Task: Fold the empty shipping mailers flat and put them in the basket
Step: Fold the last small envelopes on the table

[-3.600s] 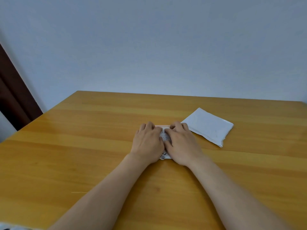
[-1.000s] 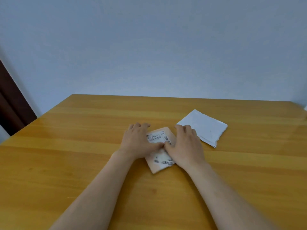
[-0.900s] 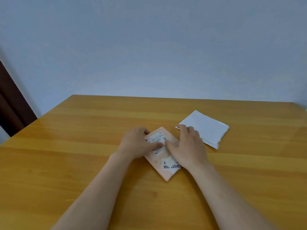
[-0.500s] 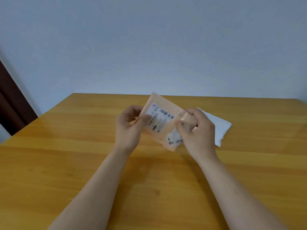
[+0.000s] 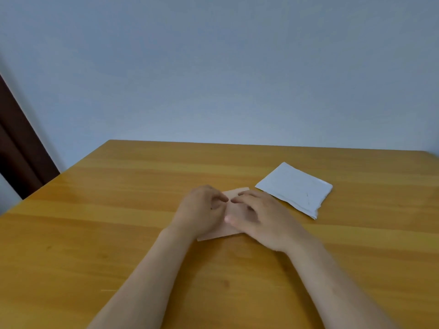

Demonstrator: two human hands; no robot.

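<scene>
Head view, from left to right: a dark brown door frame (image 5: pixel 16 150) stands at the left edge against a pale blue-grey wall (image 5: pixel 213 67). A wooden table (image 5: pixel 107 233) with a yellow-orange grain fills the lower half of the picture.

Both forearms reach in from the bottom edge and meet near the middle of the table. The left hand (image 5: pixel 202 210) rests on the left part of a tan shipping mailer (image 5: pixel 218 235), its fingers bent. Motion blur hides whether they pinch the paper or only press on it, so I cannot tell its grip.

The mailer lies flat on the table under both hands. Only its far corner and a strip of its near edge are visible.

The right hand (image 5: pixel 261 217) lies over the right part of the mailer. Its fingers stretch towards the left hand, the thumb is on the paper, and it holds nothing.

Just beside the right hand, further back and to the right, a white mailer (image 5: pixel 294 188) lies folded flat on the table. It is turned at an angle and neither hand touches it.
</scene>
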